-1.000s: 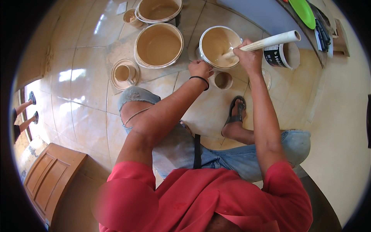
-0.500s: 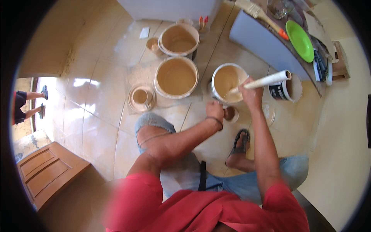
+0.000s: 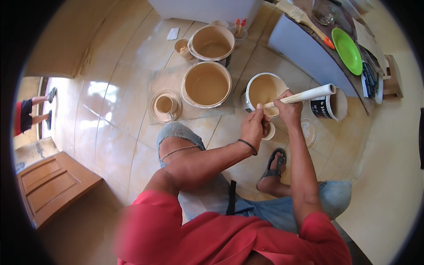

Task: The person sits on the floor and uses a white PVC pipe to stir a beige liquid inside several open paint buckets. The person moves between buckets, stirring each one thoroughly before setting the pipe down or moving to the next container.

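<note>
My right hand [image 3: 290,110] is wrapped round a pale tube [image 3: 316,93] whose hollow end points up and right. The tube's lower end slants over the mouth of a white bucket [image 3: 251,90] of tan, paint-like liquid [image 3: 266,90]. Just below the bucket's near rim is my left hand [image 3: 253,130], fingers curled and thumb beside the tube's lower end. Whatever those fingers hold, if anything, is hidden. Partly behind them, a small round tub [image 3: 269,131] sits on the floor.
Two large tan-filled buckets [image 3: 206,84] [image 3: 213,43] stand left of centre, near a cup on a plate [image 3: 153,108]. A labelled tub [image 3: 342,104] lies tilted at right, by a bench with a green plate [image 3: 346,51] and paintbrush [image 3: 302,17]. Another person's legs [image 3: 39,110] show far left.
My left hand has risen slightly and turned, its thumb now up by the tube's lower end. The right hand keeps its hold on the tube. The whole view has shifted a little.
</note>
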Demonstrator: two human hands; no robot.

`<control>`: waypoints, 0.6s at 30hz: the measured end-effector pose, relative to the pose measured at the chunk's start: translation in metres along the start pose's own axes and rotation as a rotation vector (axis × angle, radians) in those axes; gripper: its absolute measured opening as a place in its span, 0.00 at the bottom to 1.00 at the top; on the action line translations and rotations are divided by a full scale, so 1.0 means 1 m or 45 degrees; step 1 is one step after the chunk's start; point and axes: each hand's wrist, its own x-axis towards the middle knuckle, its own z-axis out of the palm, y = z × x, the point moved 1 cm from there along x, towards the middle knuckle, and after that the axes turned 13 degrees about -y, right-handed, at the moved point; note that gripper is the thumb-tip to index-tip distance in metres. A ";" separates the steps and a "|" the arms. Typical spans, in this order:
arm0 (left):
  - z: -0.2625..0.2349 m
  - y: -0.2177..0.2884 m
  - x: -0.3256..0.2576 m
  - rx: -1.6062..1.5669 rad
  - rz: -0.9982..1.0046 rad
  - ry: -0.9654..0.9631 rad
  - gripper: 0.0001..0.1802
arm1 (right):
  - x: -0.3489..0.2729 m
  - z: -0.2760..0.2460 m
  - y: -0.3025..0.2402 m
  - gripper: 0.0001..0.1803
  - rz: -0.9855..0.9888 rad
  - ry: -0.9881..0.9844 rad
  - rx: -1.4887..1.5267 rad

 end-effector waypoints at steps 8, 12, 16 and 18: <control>0.017 0.004 0.010 0.614 0.670 -0.045 0.11 | 0.042 0.010 0.010 0.07 -0.417 0.036 0.104; 0.014 0.005 0.008 0.603 0.619 -0.047 0.09 | 0.026 -0.011 0.004 0.09 -0.019 0.019 -0.113; 0.012 0.006 0.017 0.719 0.711 -0.094 0.09 | 0.010 0.003 0.015 0.08 0.060 -0.105 0.492; 0.009 0.013 0.017 0.849 0.775 -0.096 0.09 | 0.009 0.021 -0.013 0.07 -0.079 -0.036 0.586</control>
